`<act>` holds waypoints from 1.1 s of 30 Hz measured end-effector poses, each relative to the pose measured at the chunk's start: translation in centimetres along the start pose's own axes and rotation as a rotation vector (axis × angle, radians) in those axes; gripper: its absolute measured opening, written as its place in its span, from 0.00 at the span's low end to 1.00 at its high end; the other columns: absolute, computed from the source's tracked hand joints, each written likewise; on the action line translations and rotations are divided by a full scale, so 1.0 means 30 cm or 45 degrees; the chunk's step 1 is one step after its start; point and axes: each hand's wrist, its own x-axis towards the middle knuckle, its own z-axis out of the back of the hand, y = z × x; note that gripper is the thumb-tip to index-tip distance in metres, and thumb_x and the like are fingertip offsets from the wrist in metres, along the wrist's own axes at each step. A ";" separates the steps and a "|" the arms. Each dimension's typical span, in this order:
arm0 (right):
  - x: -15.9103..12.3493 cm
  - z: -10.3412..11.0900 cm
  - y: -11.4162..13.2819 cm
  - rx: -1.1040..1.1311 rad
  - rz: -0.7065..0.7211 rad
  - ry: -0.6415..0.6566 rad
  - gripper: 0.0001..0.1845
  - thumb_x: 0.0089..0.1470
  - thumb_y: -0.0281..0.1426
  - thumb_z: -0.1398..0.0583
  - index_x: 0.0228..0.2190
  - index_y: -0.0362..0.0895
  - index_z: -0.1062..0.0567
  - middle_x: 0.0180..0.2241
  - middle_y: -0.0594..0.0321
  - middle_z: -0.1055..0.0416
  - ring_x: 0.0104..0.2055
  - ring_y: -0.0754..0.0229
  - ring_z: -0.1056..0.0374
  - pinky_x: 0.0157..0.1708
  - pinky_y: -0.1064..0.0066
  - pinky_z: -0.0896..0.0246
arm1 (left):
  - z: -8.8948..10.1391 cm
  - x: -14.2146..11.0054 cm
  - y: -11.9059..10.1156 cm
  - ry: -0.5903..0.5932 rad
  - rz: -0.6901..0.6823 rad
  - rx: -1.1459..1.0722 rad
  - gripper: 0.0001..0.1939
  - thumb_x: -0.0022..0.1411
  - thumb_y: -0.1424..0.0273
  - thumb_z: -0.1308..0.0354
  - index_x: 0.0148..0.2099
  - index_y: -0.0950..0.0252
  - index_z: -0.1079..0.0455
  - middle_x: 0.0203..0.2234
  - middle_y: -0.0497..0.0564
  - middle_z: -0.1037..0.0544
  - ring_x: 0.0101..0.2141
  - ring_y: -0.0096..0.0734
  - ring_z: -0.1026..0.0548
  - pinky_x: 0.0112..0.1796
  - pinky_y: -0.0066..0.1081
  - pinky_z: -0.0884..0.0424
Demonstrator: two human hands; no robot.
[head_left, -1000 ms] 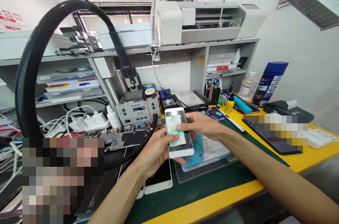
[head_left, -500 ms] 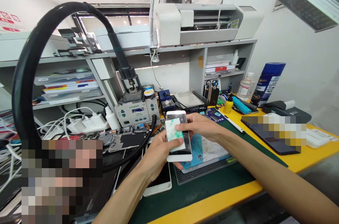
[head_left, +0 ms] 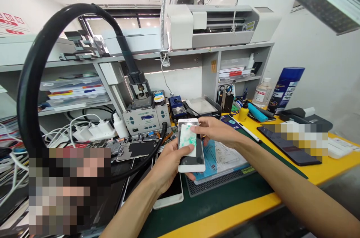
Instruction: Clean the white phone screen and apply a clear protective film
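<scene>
The phone (head_left: 191,163) has smooth white edging like plastic and a glossy dark screen — on it a matt, paper-like white piece (head_left: 185,138) blotched with green; the mat (head_left: 225,202) is dark green and matt, the bench (head_left: 194,228) smooth yellow with a faint sheen — the hose (head_left: 30,61) looks like glossy black rubber or plastic, the lamp's gooseneck (head_left: 163,9) ribbed shiny metal, the tablet (head_left: 287,146) glossy black

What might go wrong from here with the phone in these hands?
The white phone, gripped by the left hand and right hand, might slip onto the phone lying below. Any grit under the green-marked white piece could scratch the screen. The left forearm might snag the nearby black hose.
</scene>
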 end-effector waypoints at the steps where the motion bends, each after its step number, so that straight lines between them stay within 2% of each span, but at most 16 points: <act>1: 0.002 0.003 -0.002 -0.036 0.071 -0.138 0.28 0.51 0.47 0.34 0.46 0.41 0.26 0.42 0.51 0.25 0.38 0.54 0.29 0.28 0.69 0.32 | 0.000 0.001 0.002 -0.004 0.005 0.017 0.19 0.61 0.66 0.38 0.52 0.65 0.32 0.31 0.51 0.25 0.25 0.35 0.22 0.17 0.29 0.24; 3: 0.004 0.009 -0.004 -0.118 0.270 -0.348 0.24 0.52 0.43 0.34 0.47 0.43 0.27 0.45 0.52 0.27 0.44 0.52 0.30 0.35 0.66 0.31 | -0.002 0.002 0.005 -0.007 0.001 0.050 0.18 0.60 0.67 0.38 0.51 0.65 0.32 0.31 0.51 0.26 0.25 0.34 0.23 0.16 0.28 0.25; 4: 0.002 0.010 -0.003 -0.164 0.376 -0.384 0.20 0.53 0.41 0.35 0.45 0.44 0.26 0.45 0.53 0.27 0.46 0.52 0.30 0.39 0.65 0.31 | -0.003 0.001 0.006 -0.008 -0.004 0.068 0.17 0.60 0.67 0.38 0.50 0.65 0.32 0.31 0.50 0.26 0.25 0.34 0.23 0.16 0.28 0.25; 6: -0.007 0.006 0.003 -0.280 0.544 -0.363 0.12 0.55 0.38 0.37 0.40 0.45 0.24 0.46 0.55 0.29 0.49 0.52 0.32 0.45 0.62 0.34 | -0.005 -0.001 0.008 0.001 -0.018 0.103 0.15 0.60 0.66 0.38 0.48 0.65 0.32 0.32 0.50 0.27 0.25 0.33 0.23 0.17 0.29 0.25; 8: -0.020 -0.004 0.010 -0.402 0.610 -0.304 0.08 0.56 0.36 0.38 0.37 0.46 0.22 0.50 0.55 0.31 0.53 0.51 0.34 0.44 0.63 0.34 | -0.008 -0.004 0.007 0.021 -0.023 0.132 0.13 0.60 0.66 0.38 0.46 0.65 0.32 0.32 0.50 0.27 0.25 0.33 0.24 0.17 0.29 0.24; 11: -0.035 -0.017 0.015 -0.523 0.595 -0.251 0.07 0.57 0.36 0.39 0.37 0.48 0.23 0.53 0.55 0.36 0.58 0.49 0.39 0.41 0.65 0.34 | -0.011 -0.009 0.004 0.063 -0.021 0.171 0.12 0.61 0.65 0.39 0.44 0.64 0.33 0.30 0.49 0.28 0.26 0.34 0.23 0.18 0.29 0.24; 16: -0.029 -0.012 0.004 -0.511 0.544 -0.219 0.06 0.57 0.36 0.39 0.34 0.47 0.24 0.54 0.56 0.36 0.58 0.50 0.38 0.51 0.60 0.40 | -0.010 -0.011 0.008 0.113 -0.016 0.207 0.12 0.61 0.65 0.40 0.44 0.64 0.34 0.31 0.49 0.27 0.26 0.37 0.21 0.18 0.29 0.25; 20: -0.021 -0.005 -0.001 -0.448 0.519 -0.176 0.05 0.56 0.34 0.38 0.32 0.45 0.24 0.54 0.55 0.35 0.58 0.51 0.38 0.56 0.58 0.44 | -0.005 -0.009 0.016 0.116 -0.023 0.205 0.12 0.60 0.65 0.39 0.43 0.64 0.34 0.31 0.50 0.26 0.25 0.36 0.22 0.17 0.29 0.25; 33: -0.025 -0.006 0.007 -0.409 0.504 -0.160 0.05 0.55 0.33 0.38 0.31 0.45 0.25 0.52 0.55 0.32 0.56 0.50 0.36 0.55 0.58 0.43 | -0.015 -0.014 0.003 0.095 -0.008 0.182 0.14 0.57 0.64 0.36 0.43 0.64 0.33 0.31 0.50 0.26 0.24 0.35 0.22 0.16 0.29 0.26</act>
